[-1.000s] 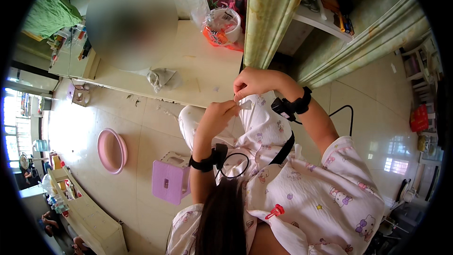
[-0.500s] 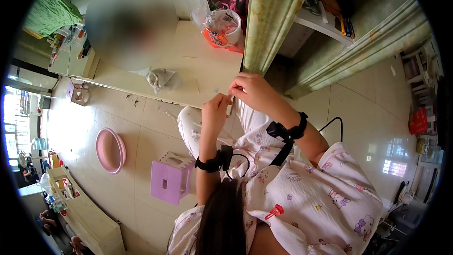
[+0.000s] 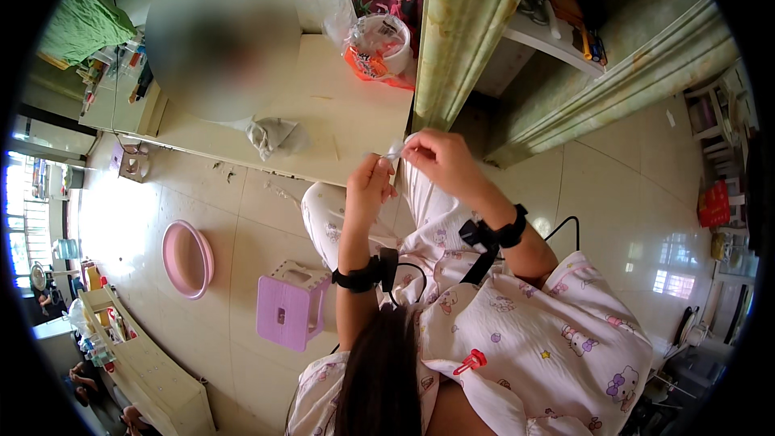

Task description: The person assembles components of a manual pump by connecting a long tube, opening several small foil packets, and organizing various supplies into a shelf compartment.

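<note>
Above my lap, near the front edge of the cream tabletop [image 3: 355, 133], my two hands come close together. A small whitish, see-through scrap [image 3: 395, 149], perhaps thin plastic, shows between their fingertips. My left hand [image 3: 368, 186] is closed, thumb and forefinger pinching the scrap's lower end. My right hand [image 3: 442, 163] has bent fingers pressed together at the scrap's other side; its fingertips partly hide what they grip. On the tabletop, left of my hands, lies a crumpled grey-white cloth or bag [image 3: 270, 137].
An orange-and-clear plastic bag with a white tub [image 3: 387, 44] stands at the back of the table, beside a greenish curtain [image 3: 464, 40]. On the tiled floor at left are a pink basin [image 3: 188, 260] and a purple step stool [image 3: 288, 307]. Black bands with devices circle my wrists.
My fingertips have drawn slightly apart, my right hand shifting right. The whitish scrap now shows between them. My left hand has turned a little, its other fingers coming into sight.
</note>
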Motion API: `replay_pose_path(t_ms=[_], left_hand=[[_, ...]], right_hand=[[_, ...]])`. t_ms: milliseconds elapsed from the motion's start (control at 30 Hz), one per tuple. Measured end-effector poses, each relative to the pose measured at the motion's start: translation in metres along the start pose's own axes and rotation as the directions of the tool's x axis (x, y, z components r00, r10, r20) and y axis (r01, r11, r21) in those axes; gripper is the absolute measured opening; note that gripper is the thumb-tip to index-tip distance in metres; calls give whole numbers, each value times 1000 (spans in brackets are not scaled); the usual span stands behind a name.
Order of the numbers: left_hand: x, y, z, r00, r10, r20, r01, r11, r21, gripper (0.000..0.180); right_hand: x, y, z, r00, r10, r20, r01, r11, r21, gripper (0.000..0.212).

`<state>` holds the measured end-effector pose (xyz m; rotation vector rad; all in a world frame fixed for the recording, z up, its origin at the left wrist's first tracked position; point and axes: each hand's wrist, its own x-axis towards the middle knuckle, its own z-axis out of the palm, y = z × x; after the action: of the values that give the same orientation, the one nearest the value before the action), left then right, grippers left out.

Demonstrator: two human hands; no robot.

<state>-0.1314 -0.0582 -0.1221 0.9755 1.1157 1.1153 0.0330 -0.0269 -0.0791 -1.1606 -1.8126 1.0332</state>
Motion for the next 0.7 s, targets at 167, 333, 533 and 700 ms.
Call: replay_pose_path(t_ms=[167,333,533,700], left_hand=[[-7,9,-13,987,-9,162,-20,984,176,25],[-14,21,-9,962,28,273,-103,959,264,23],[-18,38,11,934,37,355,-182,905,385,23],[-8,7,6,962,-155,226,61,925,376,17]], right_hand=[[29,-10,-50,944,88,317,-50,991,-125,24],[39,8,-50,878,146,456,-204,975,82,27],[41,33,-27,826,135,547,-215,973,84,23],[36,-6,-22,879,46,474,-70,997,33,18]])
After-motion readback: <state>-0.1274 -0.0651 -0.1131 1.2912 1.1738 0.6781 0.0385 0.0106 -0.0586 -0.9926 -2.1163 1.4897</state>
